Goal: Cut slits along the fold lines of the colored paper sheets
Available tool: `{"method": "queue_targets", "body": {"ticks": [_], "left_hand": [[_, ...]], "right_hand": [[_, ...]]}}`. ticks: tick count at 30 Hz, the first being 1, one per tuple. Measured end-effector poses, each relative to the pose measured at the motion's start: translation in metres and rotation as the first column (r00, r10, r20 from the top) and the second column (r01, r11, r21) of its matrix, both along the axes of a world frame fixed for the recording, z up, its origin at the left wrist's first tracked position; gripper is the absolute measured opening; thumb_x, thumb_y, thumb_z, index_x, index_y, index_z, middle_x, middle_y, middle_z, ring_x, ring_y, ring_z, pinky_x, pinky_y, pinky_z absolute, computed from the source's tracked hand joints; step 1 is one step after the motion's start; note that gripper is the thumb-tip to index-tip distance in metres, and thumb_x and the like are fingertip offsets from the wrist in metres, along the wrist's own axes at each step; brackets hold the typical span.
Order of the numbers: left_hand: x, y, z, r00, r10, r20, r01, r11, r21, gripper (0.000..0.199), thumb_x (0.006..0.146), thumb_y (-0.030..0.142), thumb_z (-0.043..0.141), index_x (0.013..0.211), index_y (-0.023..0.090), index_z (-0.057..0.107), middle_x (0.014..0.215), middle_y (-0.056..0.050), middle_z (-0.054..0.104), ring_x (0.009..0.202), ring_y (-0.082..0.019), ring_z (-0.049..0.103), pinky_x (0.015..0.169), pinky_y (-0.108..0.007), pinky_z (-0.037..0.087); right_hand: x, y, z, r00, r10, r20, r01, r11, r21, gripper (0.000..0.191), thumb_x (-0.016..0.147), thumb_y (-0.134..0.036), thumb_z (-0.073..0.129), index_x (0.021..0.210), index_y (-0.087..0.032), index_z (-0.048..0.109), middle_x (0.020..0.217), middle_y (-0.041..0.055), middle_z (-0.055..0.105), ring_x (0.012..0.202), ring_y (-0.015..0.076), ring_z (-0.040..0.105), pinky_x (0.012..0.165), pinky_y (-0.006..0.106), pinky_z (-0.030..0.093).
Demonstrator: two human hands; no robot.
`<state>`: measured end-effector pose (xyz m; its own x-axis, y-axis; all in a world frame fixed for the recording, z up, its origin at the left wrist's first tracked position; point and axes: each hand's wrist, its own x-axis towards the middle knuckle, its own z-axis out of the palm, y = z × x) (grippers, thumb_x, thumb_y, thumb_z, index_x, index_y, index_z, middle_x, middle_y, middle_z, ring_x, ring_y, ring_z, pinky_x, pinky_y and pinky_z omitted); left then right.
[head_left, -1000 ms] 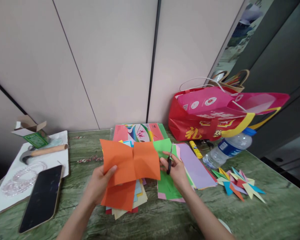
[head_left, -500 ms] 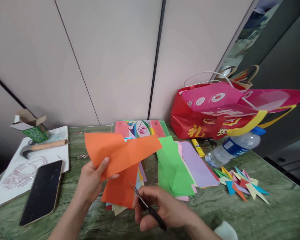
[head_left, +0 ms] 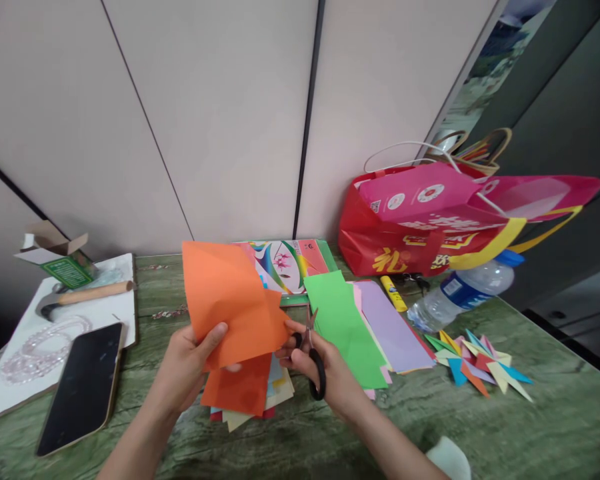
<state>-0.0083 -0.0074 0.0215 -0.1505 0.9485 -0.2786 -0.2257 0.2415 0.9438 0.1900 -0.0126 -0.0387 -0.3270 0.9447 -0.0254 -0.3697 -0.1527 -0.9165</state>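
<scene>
My left hand (head_left: 183, 367) grips a sheet of orange paper (head_left: 225, 293) by its lower part, thumb on top, holding it above the table. The sheet's right part is bent. In my right hand (head_left: 333, 370) are black-handled scissors (head_left: 317, 380), blades pointing up and slightly parted, away from the sheet. Fingertips of that hand touch the sheet's right edge. Below lies a pile of coloured paper with a darker orange sheet (head_left: 243, 390) on top. Green paper strips (head_left: 347, 333) and lilac paper (head_left: 393, 327) lie to the right of the scissors.
A hammer (head_left: 93, 293), beads (head_left: 35, 360) and a small green box (head_left: 70, 267) rest on a white board at left, beside a phone (head_left: 83, 387). To the right are a red bag (head_left: 370, 233), glue stick (head_left: 394, 293), water bottle (head_left: 460, 293) and folded paper pieces (head_left: 480, 363).
My right hand has risen to the orange sheet's right edge, and the scissors have turned upward. The sheet's right part, stretched out flat before, is now bent back toward the left.
</scene>
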Motion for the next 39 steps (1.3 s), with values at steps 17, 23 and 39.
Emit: {"method": "queue_targets", "body": {"ticks": [17,23,39], "left_hand": [[-0.001,0.002,-0.002,0.998,0.033,0.059,-0.034,0.999,0.023,0.026,0.058,0.021,0.078,0.080,0.013,0.068,0.082,-0.006,0.075,0.068,-0.020,0.068,0.056,-0.026,0.056],[0.004,-0.001,-0.002,0.999,-0.030,0.022,0.030,1.000,0.004,0.025,0.054,0.022,0.079,0.075,0.013,0.069,0.070,-0.006,0.074,0.058,-0.020,0.066,0.053,-0.029,0.055],[0.003,-0.002,-0.004,0.996,-0.082,-0.018,0.082,0.997,0.015,0.019,0.058,0.023,0.077,0.072,0.014,0.069,0.072,-0.004,0.073,0.061,-0.018,0.065,0.057,-0.029,0.054]], "right_hand": [[-0.005,-0.012,0.005,0.915,0.388,0.109,-0.380,0.921,-0.087,0.046,0.059,-0.046,0.075,0.087,-0.018,0.052,0.069,-0.0029,0.053,0.063,0.0116,0.050,0.063,0.026,0.038],[-0.005,-0.011,0.003,0.939,0.339,0.063,-0.336,0.941,-0.046,0.046,0.062,-0.049,0.072,0.089,-0.019,0.051,0.071,-0.0021,0.053,0.065,0.0127,0.051,0.063,0.026,0.039],[-0.003,-0.010,0.006,0.940,0.330,0.083,-0.329,0.944,-0.025,0.047,0.064,-0.051,0.070,0.092,-0.018,0.051,0.072,-0.0014,0.052,0.065,0.0125,0.050,0.063,0.026,0.038]]}}
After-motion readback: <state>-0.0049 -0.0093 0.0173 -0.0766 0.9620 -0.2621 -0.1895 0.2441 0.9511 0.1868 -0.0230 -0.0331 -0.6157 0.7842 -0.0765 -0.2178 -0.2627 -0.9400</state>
